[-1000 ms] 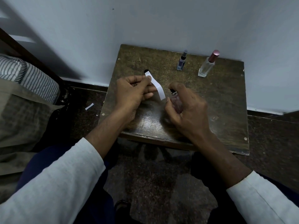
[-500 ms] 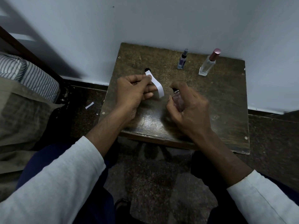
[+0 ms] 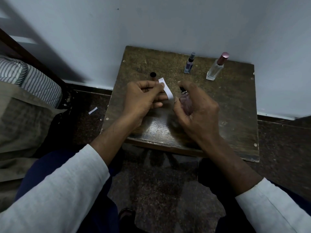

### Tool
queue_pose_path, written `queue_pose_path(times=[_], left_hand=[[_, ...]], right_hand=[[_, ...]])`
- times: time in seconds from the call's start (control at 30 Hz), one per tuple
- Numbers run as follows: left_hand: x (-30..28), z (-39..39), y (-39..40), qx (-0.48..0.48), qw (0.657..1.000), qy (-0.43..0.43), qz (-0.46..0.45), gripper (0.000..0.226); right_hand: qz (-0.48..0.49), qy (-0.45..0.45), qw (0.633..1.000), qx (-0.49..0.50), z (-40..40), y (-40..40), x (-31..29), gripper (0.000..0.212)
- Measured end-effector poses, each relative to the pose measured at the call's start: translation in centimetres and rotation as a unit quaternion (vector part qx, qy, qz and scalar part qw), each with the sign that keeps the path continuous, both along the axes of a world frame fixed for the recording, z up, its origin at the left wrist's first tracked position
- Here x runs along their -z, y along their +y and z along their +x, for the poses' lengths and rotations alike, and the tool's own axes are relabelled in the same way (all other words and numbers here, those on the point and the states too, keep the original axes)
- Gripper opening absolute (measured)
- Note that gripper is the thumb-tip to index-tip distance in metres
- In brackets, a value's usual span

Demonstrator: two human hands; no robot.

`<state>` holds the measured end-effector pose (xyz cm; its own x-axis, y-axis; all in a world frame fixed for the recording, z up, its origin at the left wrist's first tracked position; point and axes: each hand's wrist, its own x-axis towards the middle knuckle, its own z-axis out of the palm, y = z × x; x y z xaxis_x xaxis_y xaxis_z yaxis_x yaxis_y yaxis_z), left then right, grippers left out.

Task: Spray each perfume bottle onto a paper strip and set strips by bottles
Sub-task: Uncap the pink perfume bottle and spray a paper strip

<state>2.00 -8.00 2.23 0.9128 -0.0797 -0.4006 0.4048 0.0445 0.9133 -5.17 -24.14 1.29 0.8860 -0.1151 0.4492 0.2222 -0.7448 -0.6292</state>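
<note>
My left hand [image 3: 143, 99] pinches a white paper strip [image 3: 166, 89] between thumb and fingers over the small wooden table [image 3: 235, 105]. Just to its right, my right hand [image 3: 198, 106] grips a clear pinkish perfume bottle [image 3: 186, 103], its black nozzle facing the strip, my forefinger on top of the sprayer. A black cap [image 3: 152, 76] stands behind my left hand. At the table's back stand a small blue bottle [image 3: 189, 63] and a tall clear bottle with a pink cap [image 3: 216, 68].
The table sits against a pale wall. A loose paper strip [image 3: 93, 110] lies on the dark floor to the table's left. A bed with a striped cover [image 3: 33, 79] is at far left. My knees are below the table's front edge.
Both hands stayed nearly in place; my right forefinger shifted slightly on the sprayer top and the strip hangs a bit closer to the nozzle.
</note>
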Motion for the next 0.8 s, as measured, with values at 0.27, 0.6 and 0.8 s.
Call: queue_pose_path(times=[0.27, 0.6, 0.8], left_hand=[[-0.04, -0.13, -0.11, 0.019, 1.000, 0.004, -0.002, 0.017], [0.24, 0.06, -0.09, 0.020, 1.000, 0.000, 0.002, 0.017], [0.29, 0.13, 0.00, 0.018, 1.000, -0.001, 0.002, 0.017]], right_hand=[[-0.012, 0.002, 1.000, -0.003, 0.16, 0.03, 0.10, 0.030], [-0.028, 0.015, 1.000, 0.000, 0.14, -0.17, 0.11, 0.025], [0.002, 0.002, 1.000, -0.003, 0.10, -0.10, -0.17, 0.030]])
